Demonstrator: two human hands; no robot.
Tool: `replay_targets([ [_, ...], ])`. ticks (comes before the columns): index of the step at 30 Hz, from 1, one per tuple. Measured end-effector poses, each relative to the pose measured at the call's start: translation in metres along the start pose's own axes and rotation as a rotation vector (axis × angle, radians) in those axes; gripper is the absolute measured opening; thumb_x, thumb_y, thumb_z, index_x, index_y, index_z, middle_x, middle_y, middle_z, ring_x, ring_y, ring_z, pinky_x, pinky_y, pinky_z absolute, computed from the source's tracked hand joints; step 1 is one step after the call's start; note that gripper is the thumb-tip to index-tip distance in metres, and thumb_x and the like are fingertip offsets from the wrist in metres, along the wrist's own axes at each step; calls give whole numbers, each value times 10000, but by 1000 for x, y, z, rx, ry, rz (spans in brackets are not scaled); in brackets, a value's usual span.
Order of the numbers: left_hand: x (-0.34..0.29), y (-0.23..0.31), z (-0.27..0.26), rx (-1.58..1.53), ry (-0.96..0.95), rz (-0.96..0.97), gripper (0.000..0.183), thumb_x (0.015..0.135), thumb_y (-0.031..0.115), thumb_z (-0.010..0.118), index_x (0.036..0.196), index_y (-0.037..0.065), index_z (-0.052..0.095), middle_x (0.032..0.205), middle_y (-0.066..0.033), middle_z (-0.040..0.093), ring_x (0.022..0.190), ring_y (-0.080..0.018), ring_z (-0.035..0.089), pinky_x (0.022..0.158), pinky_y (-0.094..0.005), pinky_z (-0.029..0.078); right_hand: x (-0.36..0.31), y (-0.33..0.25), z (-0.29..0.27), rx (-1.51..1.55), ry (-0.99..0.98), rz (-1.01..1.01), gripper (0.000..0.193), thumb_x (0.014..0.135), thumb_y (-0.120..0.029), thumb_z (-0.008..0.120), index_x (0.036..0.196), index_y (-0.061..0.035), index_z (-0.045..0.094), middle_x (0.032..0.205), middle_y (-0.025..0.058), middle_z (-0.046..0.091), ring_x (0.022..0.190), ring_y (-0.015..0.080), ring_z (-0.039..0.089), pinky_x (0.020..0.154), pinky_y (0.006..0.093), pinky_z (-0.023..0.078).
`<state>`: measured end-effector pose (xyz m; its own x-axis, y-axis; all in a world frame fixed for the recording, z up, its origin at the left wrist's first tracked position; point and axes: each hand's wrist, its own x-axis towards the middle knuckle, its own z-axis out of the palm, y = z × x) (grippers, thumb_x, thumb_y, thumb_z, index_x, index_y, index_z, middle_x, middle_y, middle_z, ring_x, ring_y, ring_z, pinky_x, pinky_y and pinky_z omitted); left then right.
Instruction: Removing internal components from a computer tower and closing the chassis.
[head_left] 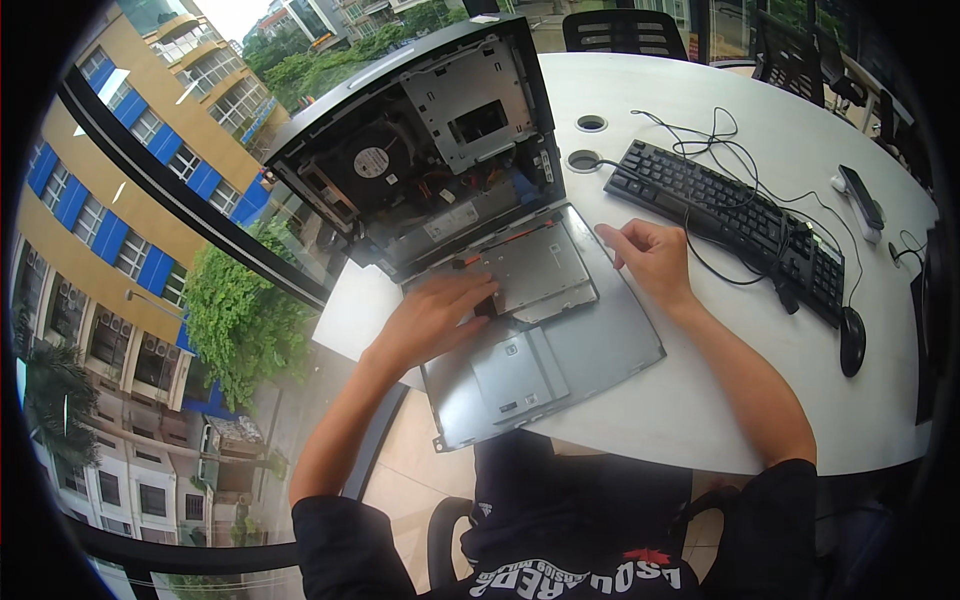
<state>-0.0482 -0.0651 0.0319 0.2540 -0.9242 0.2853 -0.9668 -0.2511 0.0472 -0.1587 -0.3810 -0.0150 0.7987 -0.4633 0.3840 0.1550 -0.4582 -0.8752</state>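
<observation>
An opened black desktop computer case [460,215] stands at the far left of the table, its fan, metal bracket and wiring exposed. In front of it lies a silver metal side panel [610,340]. On the panel rests a flat metal drive cage [545,272] with a red-orange strip along its far edge. My left hand [430,312] is over the cage's left end, fingers and thumb closed about a dark part of it. Just right of the cage, my right hand [652,262] is raised with curled fingers in a pinch; what it holds, if anything, is too small to make out.
A black keyboard [730,215] with tangled cables lies to the right, a black mouse [851,342] near its end. Two cable holes [591,123] pierce the white table [740,400]. A black device [861,196] sits farther right. Left of the table is a window.
</observation>
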Motion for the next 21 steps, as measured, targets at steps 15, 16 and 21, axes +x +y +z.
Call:
replay_targets([
  [15, 40, 16, -43, -118, 553, -291, 122, 952, 19, 668, 1059, -22, 709, 876, -175, 732, 766, -230, 745, 659, -327, 582, 9, 16, 1, 100, 38, -30, 395, 1025, -336, 593, 832, -38, 766, 593, 3, 664, 486, 52, 502, 483, 253, 362],
  [16, 38, 13, -48, -234, 501, -366, 156, 990, 59, 645, 1094, -38, 708, 861, -141, 730, 759, -171, 727, 655, -301, 590, 7, 14, 1, 93, 43, -34, 354, 1015, -319, 608, 871, -37, 767, 625, 12, 687, 503, 57, 531, 493, 249, 387],
  [21, 23, 0, -51, -647, 444, -562, 262, 1028, 125, 615, 1190, -70, 684, 959, -103, 712, 809, -130, 690, 663, -287, 621, 4, -1, 3, 183, -62, -96, 271, 977, -291, 672, 1011, -35, 754, 781, 45, 747, 647, 84, 642, 545, 250, 474],
])
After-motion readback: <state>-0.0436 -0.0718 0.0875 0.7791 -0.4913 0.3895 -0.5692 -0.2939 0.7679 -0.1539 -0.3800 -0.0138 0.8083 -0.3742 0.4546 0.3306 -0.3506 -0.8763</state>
